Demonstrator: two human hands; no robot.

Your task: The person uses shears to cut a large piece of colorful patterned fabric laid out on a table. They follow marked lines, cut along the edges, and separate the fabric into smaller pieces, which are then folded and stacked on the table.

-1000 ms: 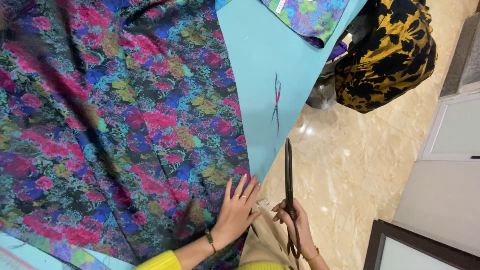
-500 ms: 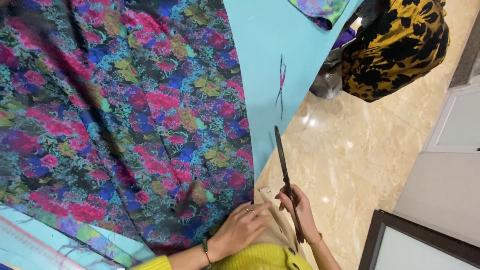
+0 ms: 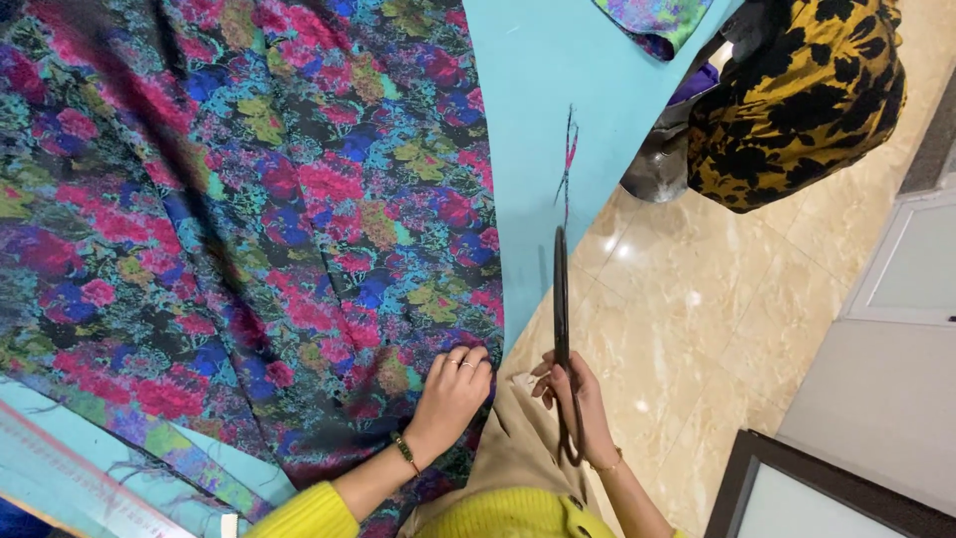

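This looks like a sewing room. A big flowery cloth (image 3: 239, 219) lies on a blue cutting surface (image 3: 558, 90) above the hands, beside scissors (image 3: 564, 339) and a shiny tile floor (image 3: 717, 329).

Turquoise table (image 3: 538, 120) bears floral fabric (image 3: 249, 219).

You have 1 floral fabric (image 3: 249, 219) and 1 pair of scissors (image 3: 563, 329). You have 2 hands, 1 counter (image 3: 538, 110).

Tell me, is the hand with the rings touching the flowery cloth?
Touching. The head view shows the left hand lying with its fingers curled down on the edge of the flowery cloth, no gap showing. The right hand holds dark scissors.
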